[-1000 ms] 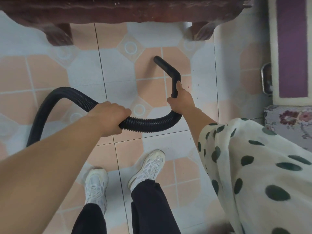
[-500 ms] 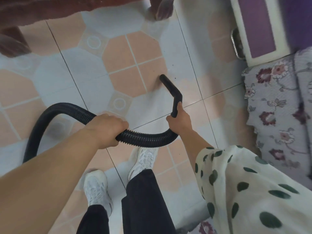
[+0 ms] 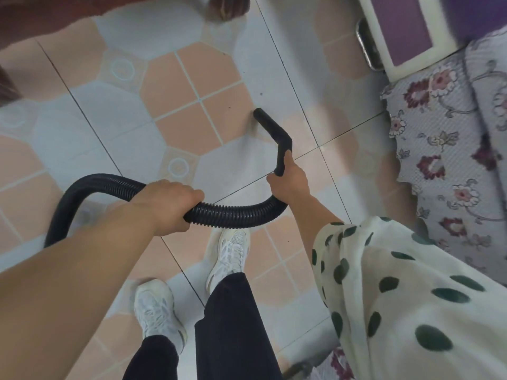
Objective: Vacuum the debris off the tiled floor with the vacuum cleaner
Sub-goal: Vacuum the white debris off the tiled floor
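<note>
A black ribbed vacuum hose (image 3: 236,212) curves across the middle of the view and runs off at the lower left. My left hand (image 3: 167,204) is shut around the hose. My right hand (image 3: 289,182) grips the bent black nozzle (image 3: 274,133) at its lower end. The nozzle's tip rests on or just above the tiled floor (image 3: 115,111), at the edge of a peach tile. A few small dark specks of debris (image 3: 260,93) lie on the tiles just beyond the tip. The vacuum's body is out of view.
Dark wooden furniture with a carved leg (image 3: 227,6) stands at the top. A floral-covered seat (image 3: 444,149) fills the right side, with a white and purple panel (image 3: 397,31) above it. My white shoes (image 3: 230,253) stand below the hose.
The view has swung left to right, from under the wooden furniture towards the floral seat. The nozzle came along, back and to the right. Both hands kept their hold.
</note>
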### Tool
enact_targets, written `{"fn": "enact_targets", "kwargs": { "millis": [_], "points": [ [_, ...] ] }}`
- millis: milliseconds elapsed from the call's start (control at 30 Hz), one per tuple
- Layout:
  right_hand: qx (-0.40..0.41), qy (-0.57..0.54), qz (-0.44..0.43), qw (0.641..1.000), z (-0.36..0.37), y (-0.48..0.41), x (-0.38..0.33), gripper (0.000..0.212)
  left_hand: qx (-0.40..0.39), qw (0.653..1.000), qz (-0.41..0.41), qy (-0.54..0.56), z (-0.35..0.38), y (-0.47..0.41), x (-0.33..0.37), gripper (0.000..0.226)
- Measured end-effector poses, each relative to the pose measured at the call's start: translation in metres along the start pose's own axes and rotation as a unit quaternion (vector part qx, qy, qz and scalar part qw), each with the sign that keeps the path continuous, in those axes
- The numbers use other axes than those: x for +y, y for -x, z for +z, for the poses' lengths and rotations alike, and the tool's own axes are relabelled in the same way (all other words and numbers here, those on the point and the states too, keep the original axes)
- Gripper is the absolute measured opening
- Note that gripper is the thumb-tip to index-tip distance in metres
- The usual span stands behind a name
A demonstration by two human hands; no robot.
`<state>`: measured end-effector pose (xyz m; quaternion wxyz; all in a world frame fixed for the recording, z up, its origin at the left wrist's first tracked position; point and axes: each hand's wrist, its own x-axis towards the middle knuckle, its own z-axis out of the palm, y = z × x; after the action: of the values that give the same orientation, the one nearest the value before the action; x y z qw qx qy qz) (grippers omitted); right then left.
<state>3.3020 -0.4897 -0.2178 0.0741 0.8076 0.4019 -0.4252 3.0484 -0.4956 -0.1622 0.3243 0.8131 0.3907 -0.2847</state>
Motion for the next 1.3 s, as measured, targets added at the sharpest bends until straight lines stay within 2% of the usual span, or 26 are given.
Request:
{"fn": "enact_targets", "kwargs": {
  "millis": [200,367,667,1067,1167,1300],
  "points": [
    [0.006,-0.026,0.037,0.999,-0.011,0.013,0.038,0.081,-0.008,0.999,0.035,0.002,0.000,-0.010,0.026,0.019],
    [0.008,-0.021,0.024,0.999,-0.025,-0.003,0.043,0.081,0.013,0.999,0.024,-0.019,-0.005,-0.023,0.037,0.020],
    [0.013,0.022,-0.058,0.998,-0.036,-0.058,-0.027,0.082,0.037,0.997,-0.057,0.023,-0.027,-0.030,0.004,0.020],
    [-0.002,0.074,-0.147,0.986,-0.040,-0.104,-0.110,0.078,0.094,0.987,-0.117,0.065,-0.040,-0.039,-0.037,0.018],
    [-0.010,0.070,-0.142,0.987,-0.045,-0.100,-0.097,0.079,0.084,0.988,-0.110,0.067,-0.043,-0.041,-0.030,0.018],
    [0.014,0.063,-0.090,0.994,-0.062,-0.092,-0.060,0.081,0.061,0.991,-0.087,0.084,-0.044,-0.048,-0.003,0.018]
  ]
}}
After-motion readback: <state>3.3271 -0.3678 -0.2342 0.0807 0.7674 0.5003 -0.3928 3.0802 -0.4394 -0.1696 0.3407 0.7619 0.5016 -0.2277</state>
